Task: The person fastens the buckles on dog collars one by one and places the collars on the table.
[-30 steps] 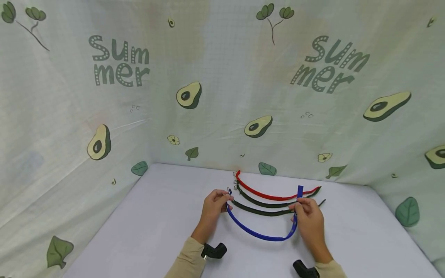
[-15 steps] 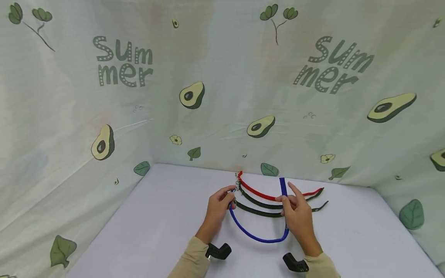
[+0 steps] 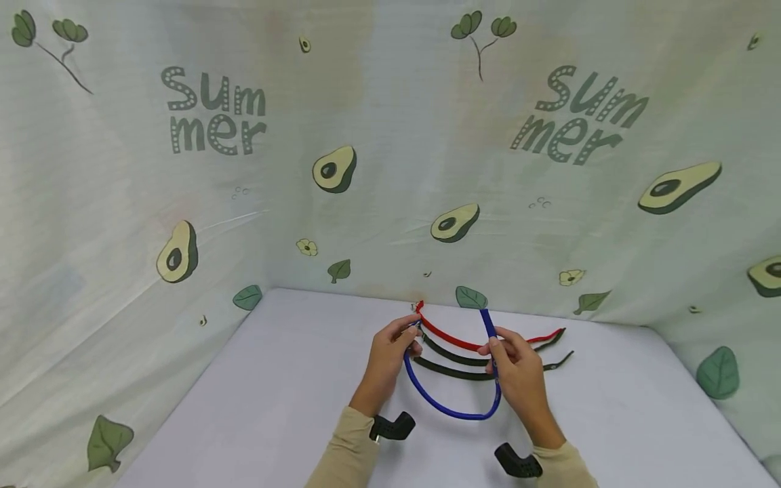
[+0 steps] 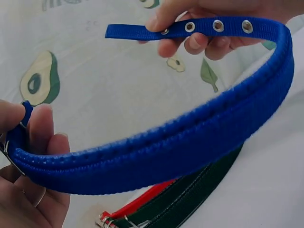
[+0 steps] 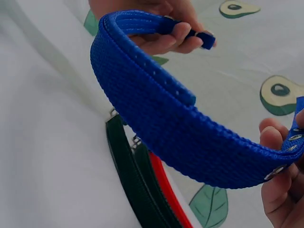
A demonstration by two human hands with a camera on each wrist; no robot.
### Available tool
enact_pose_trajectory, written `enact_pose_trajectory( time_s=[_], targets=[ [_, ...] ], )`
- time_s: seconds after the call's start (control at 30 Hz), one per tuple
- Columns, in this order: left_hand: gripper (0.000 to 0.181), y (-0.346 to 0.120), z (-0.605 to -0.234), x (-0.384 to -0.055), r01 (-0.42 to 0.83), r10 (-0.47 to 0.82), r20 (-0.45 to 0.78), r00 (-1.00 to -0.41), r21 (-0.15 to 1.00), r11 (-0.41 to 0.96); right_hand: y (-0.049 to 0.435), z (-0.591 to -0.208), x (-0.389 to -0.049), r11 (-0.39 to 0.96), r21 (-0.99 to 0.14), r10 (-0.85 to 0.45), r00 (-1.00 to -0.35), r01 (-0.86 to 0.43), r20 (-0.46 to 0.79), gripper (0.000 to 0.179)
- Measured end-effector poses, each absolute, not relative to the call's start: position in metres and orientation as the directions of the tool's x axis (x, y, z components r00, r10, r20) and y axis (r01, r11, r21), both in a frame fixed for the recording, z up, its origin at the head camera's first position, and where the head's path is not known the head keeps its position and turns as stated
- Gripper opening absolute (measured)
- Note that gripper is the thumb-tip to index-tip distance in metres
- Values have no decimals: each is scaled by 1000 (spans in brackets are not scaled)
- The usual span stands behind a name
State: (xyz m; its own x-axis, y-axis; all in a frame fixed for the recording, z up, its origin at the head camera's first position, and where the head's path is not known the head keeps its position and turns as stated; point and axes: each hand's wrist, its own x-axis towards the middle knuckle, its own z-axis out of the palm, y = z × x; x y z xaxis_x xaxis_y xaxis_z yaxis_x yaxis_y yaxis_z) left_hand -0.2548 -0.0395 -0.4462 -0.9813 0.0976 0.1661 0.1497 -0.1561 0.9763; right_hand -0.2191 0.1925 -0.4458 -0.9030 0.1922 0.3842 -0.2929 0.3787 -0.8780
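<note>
While the left hand (image 3: 390, 351) pinches the blue strap (image 4: 166, 156) at its ten o'clock, the right hand (image 3: 517, 366) pinches it at two.

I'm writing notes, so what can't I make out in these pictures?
Head: one end of the blue strap, mostly behind the left hand.
Head: parts of the green straps, behind the right hand.
Left wrist: part of the red strap, behind the blue strap.
Right wrist: part of the blue strap's eyelet end, cut by the right edge.
</note>
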Motion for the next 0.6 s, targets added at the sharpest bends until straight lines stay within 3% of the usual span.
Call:
enact_pose_trajectory(
  time_s=[0.23,0.43,0.6],
  targets=[
    [32,-44,-444,-254,119,170,142,-975,983,-141,191,-439,-215,331,-897,153,-921,-294,358,27],
    [29,-40,-444,-249,145,207,176,-962,977,-158,191,-437,-212,352,-891,118,-931,-287,347,25],
    [28,-35,-442,-246,183,231,200,-952,979,-93,194,-434,-211,380,-884,138,-928,-274,347,23]
  ],
)
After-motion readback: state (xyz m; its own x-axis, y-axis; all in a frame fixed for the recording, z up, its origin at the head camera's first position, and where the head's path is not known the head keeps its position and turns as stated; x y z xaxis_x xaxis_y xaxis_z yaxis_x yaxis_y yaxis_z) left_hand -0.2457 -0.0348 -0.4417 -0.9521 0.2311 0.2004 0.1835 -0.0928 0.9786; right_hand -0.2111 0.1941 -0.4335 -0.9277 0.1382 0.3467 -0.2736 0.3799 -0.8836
